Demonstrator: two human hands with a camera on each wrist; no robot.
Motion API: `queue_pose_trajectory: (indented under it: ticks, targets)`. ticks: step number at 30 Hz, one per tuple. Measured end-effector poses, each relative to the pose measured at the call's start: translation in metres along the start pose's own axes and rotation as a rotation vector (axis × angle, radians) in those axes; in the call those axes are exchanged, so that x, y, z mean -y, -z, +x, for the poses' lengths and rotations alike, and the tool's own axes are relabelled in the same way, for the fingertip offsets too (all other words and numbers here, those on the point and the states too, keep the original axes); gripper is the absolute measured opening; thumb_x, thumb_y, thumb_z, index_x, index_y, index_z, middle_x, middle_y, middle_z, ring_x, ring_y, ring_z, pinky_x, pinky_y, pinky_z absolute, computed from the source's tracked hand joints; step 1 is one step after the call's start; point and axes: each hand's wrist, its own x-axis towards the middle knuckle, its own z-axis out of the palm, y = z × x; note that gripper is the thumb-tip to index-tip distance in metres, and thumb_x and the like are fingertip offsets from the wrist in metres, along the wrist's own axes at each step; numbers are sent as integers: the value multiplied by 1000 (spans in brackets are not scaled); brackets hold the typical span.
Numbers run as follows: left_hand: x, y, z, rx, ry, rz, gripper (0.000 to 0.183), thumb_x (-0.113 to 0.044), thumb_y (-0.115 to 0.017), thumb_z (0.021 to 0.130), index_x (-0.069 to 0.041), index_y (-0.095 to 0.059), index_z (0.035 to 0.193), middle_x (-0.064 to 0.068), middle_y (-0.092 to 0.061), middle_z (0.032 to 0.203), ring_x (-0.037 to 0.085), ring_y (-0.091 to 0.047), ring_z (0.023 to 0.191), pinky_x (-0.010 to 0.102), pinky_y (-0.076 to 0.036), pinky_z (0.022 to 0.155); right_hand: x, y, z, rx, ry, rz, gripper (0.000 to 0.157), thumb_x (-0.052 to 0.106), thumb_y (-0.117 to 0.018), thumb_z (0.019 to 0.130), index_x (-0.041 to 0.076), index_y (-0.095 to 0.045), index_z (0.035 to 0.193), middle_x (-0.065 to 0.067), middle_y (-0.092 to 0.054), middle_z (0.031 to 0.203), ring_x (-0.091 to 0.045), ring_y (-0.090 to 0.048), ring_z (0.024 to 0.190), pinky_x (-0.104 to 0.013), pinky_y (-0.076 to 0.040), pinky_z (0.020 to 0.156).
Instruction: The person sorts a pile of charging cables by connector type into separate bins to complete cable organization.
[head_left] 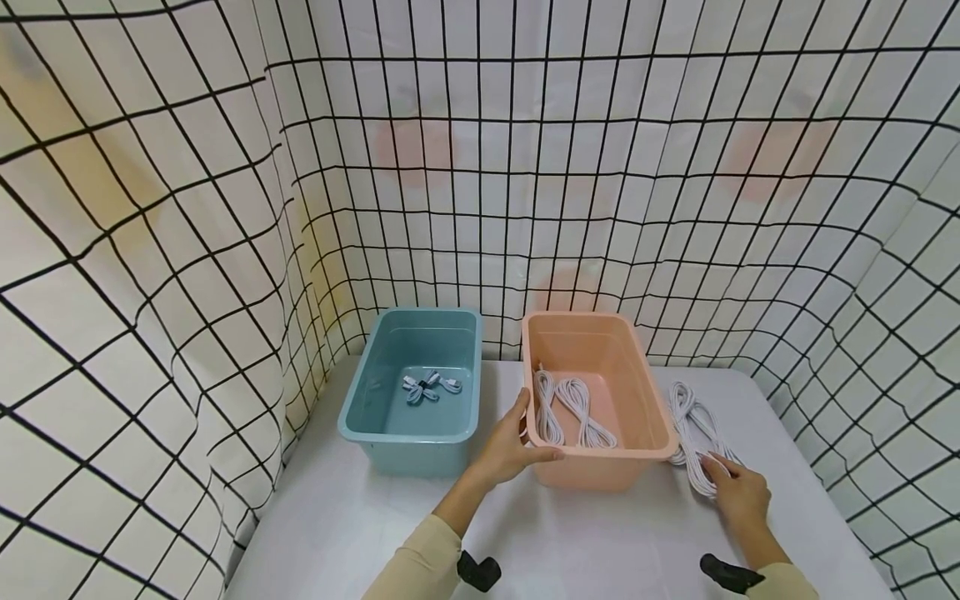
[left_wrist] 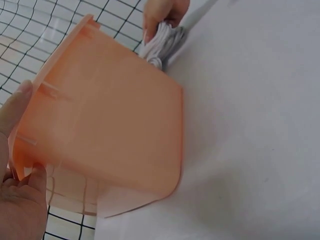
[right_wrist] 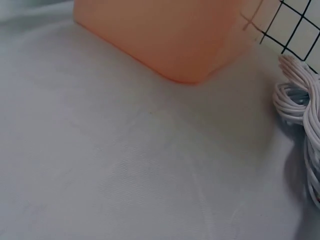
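My left hand [head_left: 510, 446] grips the rim of the orange plastic bin [head_left: 592, 473] at its near left corner. The left wrist view shows fingers curled at the edge of the bin [left_wrist: 110, 110]. Inside it, two coiled white cables [head_left: 585, 412] lie toward the left side. To the right of the bin, my right hand [head_left: 741, 496] pinches the near end of a white cable bundle [head_left: 696, 475]. More white coils [head_left: 701, 421] lie with that bundle on the table. The right wrist view catches the cable [right_wrist: 311, 110] at its right edge, with the right hand out of frame.
A teal bin [head_left: 416, 458] stands left of the orange one, holding a small light-coloured cable [head_left: 429, 387] with a dark tie. Both bins sit on a white-covered table [head_left: 570, 550]. Black wire mesh [head_left: 480, 175] rises behind and at both sides.
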Motion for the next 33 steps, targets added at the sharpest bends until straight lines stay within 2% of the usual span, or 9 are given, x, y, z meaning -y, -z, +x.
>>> queue_pose_trajectory:
  ticks: [4,7,11,18,20,22,25,28,33]
  targets:
    - [1,0,1,0,-6,-2,119,-21,-92,81,-13,-9,167,7,-14,171,36,-32,149,40,-41,111,2,7,3,2,-39,42,51,38,-64,103,-3,-65,134,-29,-56,137,-49,-42,138,-62,-34,111]
    - [1,0,1,3,-9,-7,119,-20,-92,81,-12,-9,167,8,-13,171,36,-32,149,40,-41,111,5,13,5,5,-53,50,53,41,-61,104,-2,-64,136,-26,-66,125,-46,-49,134,-60,-38,108]
    - [0,1,1,4,-6,-4,120,-21,-92,81,-12,-9,167,8,-13,171,36,-33,149,40,-41,111,10,20,9,10,-52,43,54,42,-59,105,-1,-63,138,-22,-73,113,-47,-50,133,-62,-37,108]
    - [0,0,0,-3,2,10,120,-22,-92,81,-12,-10,167,8,-14,171,33,-34,149,40,-41,111,20,29,17,-19,-63,63,54,42,-59,105,0,-63,138,-24,-64,128,-46,-46,136,-61,-36,110]
    - [-1,0,1,-3,1,9,120,-22,-93,80,-12,-10,167,8,-14,171,33,-34,149,39,-41,110,24,32,19,-37,-71,69,54,43,-61,104,1,-65,137,-17,-72,119,-38,-53,130,-48,-45,103]
    - [-1,-1,1,-1,-3,7,120,-22,-93,81,-11,-10,167,8,-14,171,34,-34,149,39,-42,110,29,36,20,-48,-69,71,52,43,-62,103,2,-66,136,-8,-77,106,-25,-62,114,-34,-51,89]
    - [-1,-1,2,0,3,7,120,-23,-93,80,-13,-10,167,7,-14,171,33,-34,149,38,-42,110,34,40,21,-57,-62,71,51,43,-63,103,4,-67,136,10,-75,85,1,-57,84,-19,-45,63]
    - [0,-2,1,-2,7,5,120,-24,-92,81,-13,-10,167,8,-13,172,35,-33,149,40,-41,111,41,41,23,-55,-59,96,51,41,-63,103,4,-66,137,13,-74,85,11,-52,74,-15,-46,59]
    - [1,-1,1,-8,16,1,121,-24,-93,80,-14,-10,168,6,-13,171,33,-33,149,39,-41,111,56,40,26,-51,-89,133,52,44,-63,103,8,-66,140,19,-72,86,6,-54,83,-13,-44,66]
